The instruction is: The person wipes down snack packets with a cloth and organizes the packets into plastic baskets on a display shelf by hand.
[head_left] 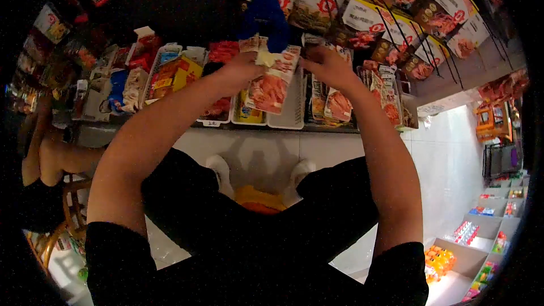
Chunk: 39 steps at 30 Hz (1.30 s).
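Observation:
My left hand is closed at the left edge of a snack packet with a reddish food picture, which lies tilted over white baskets. A pale yellow scrap and a dark blue cloth-like thing are beside its fingertips. Just right of that packet, my right hand has curled fingers above a basket of upright packets; what they hold, if anything, is hidden. Part of a white basket shows between the two hands.
Trays with yellow packets and red packets stand to the left. Hanging packets and thin dark hooks are at the upper right. A person's arm is at the far left. Shelves with goods stand at the lower right.

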### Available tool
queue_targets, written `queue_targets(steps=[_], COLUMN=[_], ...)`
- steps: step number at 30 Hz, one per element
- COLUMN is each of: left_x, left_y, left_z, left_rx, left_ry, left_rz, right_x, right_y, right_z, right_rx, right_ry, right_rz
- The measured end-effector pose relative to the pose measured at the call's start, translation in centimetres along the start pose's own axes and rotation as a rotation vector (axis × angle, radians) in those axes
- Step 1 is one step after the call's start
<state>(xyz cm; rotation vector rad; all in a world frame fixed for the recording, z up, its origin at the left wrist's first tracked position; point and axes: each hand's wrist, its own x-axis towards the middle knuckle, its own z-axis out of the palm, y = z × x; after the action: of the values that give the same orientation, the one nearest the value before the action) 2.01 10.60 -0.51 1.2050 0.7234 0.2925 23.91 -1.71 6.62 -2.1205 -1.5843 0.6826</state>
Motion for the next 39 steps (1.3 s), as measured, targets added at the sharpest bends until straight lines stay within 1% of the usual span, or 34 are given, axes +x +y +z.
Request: queue_targets(steps=[2,3,6,7,8,10,11,14,16,17,20,21,24,26,28,30,32,33,35,38,39], left_x=[0.4,-0.6,-1.1,0.8,2.6,3.6,3.9,4.0,7.1,8.3,9.5,10.3,12.2,13.5,15.2,15.8,14.9,14.6,13.8,13.4,12.9], left_y=[0.4,1.8,3.1,2.0,0.8,0.8,0.6,1.3,-1.7,-2.8,-2.1,-2.3,-3.4,-4.0,-5.3,-5.5,-4.2,-4.2,-4.4,-3.8,-3.0], left_z=[3.4,5.9,9.3,9.3,9.1,9.8,10.4,12.7,13.2,13.5,14.6,14.6,14.7,14.8,14.3,14.3,14.7,14.8,14.8,14.3,14.2], left_rx=[0.069,-0.005,0.008,0.105,0.16,0.274,0.3,0.261,0.172,0.127,0.306,0.298,0.304,0.35,0.392,0.442,0.499,0.458,0.373,0.436,0.502], left_ry=[-0.128,-0.13,-0.093,-0.103,-0.121,-0.155,-0.167,-0.248,-0.255,-0.258,-0.176,-0.164,-0.105,-0.038,-0.056,-0.065,-0.066,-0.042,0.008,-0.041,-0.051], left_rz=[0.007,-0.016,-0.01,-0.009,-0.07,-0.191,-0.171,-0.23,-0.184,-0.163,-0.126,-0.122,-0.106,-0.081,-0.063,-0.065,-0.088,-0.045,0.042,-0.013,-0.025], right_x=[0.1,-0.2,-0.4,-0.6,-1.0,-1.8,-2.5,-3.5,-4.4,-4.2,-1.8,-2.1,-0.1,-0.3,0.2,0.8,1.0,0.9,-0.7,-0.9,-1.2], right_y=[1.7,1.5,3.5,4.1,5.0,7.8,9.3,12.4,14.7,18.0,26.7,21.9,29.0,24.7,24.8,25.0,25.1,24.5,19.9,18.7,18.2], right_z=[0.3,-0.2,-1.2,-1.9,-2.5,-3.4,-3.9,-4.6,-4.6,-4.5,-1.5,-2.3,-0.4,-1.3,-1.4,-1.0,-0.2,0.0,-1.5,-2.1,-2.3], right_rx=[0.164,0.147,0.123,-0.05,0.046,0.243,0.246,0.467,0.166,-0.389,0.098,0.312,0.197,0.411,-0.464,-0.808,-0.616,-0.506,-0.235,-0.211,-0.295], right_ry=[-0.012,-0.053,-0.085,-0.061,-0.006,0.109,0.118,0.097,0.079,0.041,0.072,0.104,0.08,0.154,-0.119,-0.204,-0.093,-0.022,0.144,0.084,0.101], right_rz=[-0.047,-0.014,0.083,0.11,0.195,0.359,0.282,0.538,0.193,-0.066,0.168,0.425,0.237,0.653,0.262,0.126,0.296,0.375,0.538,0.553,0.506])
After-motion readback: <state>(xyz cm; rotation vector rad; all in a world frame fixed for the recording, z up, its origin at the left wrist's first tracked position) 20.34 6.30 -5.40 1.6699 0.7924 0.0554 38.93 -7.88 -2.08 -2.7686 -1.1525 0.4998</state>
